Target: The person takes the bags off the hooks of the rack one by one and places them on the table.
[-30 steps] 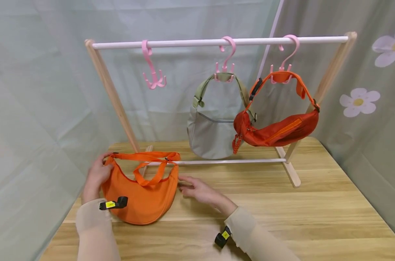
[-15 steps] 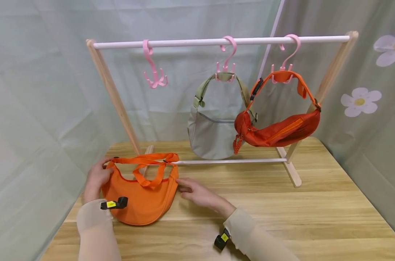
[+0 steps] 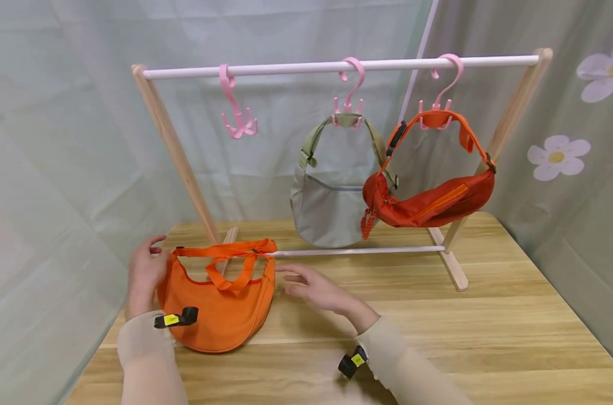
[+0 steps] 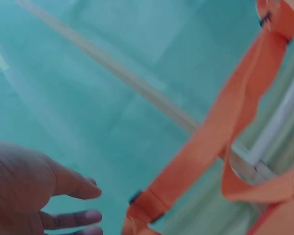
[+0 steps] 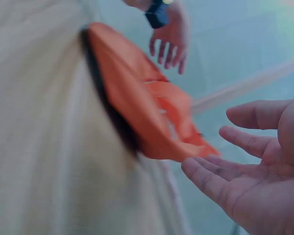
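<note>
An orange bag (image 3: pixel 217 309) lies on the table at the left, its strap (image 3: pixel 235 247) folded over its top edge. At the bag's left edge is my left hand (image 3: pixel 146 273), fingers relaxed; the left wrist view shows those fingers apart from the strap (image 4: pixel 206 142). My right hand (image 3: pixel 316 287) is just right of the bag, fingers extended and holding nothing. In the right wrist view its fingertips (image 5: pixel 191 166) appear close to the bag (image 5: pixel 137 103); contact cannot be told.
Behind stands a wooden rack with a white bar (image 3: pixel 296 68). Pink hooks hang from it: a bare one (image 3: pixel 239 115) at left, one with a grey-green bag (image 3: pixel 326 216), one with a red-orange bag (image 3: pixel 433 202). The wooden table (image 3: pixel 488 337) extends right.
My left hand has let go of the bag's upper left corner and lifted slightly. My right hand touched the bag's right side half a second ago and has drawn back a little.
</note>
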`<move>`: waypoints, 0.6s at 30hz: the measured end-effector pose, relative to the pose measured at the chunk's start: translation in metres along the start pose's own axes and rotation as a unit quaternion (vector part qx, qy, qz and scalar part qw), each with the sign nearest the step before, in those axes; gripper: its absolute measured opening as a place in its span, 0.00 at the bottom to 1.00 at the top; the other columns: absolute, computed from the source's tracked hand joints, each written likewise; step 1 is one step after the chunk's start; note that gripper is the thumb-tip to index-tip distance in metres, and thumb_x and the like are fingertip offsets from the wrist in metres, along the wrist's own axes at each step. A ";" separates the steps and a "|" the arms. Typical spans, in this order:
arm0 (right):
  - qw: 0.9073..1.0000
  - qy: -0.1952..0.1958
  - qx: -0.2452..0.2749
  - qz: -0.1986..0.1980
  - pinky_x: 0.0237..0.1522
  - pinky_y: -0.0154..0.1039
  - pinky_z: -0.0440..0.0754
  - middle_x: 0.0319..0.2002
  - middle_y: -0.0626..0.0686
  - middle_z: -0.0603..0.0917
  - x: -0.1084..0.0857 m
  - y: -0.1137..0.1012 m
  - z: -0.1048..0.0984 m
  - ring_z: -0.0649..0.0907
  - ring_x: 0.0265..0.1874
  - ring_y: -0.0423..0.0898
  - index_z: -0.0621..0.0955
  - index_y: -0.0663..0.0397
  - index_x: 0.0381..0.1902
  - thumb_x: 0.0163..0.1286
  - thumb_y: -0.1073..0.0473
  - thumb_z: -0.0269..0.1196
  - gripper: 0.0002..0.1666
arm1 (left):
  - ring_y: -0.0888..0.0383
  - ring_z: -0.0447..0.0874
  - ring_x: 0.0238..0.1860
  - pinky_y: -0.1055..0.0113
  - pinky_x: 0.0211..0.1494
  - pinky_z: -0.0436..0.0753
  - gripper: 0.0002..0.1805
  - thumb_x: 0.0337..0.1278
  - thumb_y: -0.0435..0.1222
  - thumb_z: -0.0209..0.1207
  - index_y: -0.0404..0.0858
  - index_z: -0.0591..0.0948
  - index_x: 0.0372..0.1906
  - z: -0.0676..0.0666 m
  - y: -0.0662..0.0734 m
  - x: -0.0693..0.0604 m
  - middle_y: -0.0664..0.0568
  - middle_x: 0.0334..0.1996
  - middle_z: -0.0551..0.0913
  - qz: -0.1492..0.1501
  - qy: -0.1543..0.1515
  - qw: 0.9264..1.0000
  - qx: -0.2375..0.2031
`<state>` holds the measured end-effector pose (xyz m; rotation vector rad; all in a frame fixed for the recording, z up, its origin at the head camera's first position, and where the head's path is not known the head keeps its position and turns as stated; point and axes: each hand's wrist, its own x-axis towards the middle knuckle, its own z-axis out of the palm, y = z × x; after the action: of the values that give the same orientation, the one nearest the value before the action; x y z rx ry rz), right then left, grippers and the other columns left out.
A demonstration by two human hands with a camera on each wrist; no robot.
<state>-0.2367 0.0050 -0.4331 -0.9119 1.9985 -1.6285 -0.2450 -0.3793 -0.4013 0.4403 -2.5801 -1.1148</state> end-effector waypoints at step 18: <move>0.993 0.031 -0.080 -0.084 0.68 0.55 0.74 0.71 0.55 0.76 -0.051 -0.073 -0.079 0.73 0.71 0.52 0.76 0.54 0.72 0.82 0.61 0.57 0.23 | 0.67 0.78 0.40 0.78 0.46 0.75 0.15 0.79 0.37 0.53 0.42 0.84 0.59 -0.018 0.064 -0.024 0.67 0.41 0.80 0.033 0.114 0.978 -0.169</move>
<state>-0.2367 0.0886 -0.3481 -1.1301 2.1715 -1.6182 -0.2270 -0.3397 -0.3456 0.3732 -2.1400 -1.3606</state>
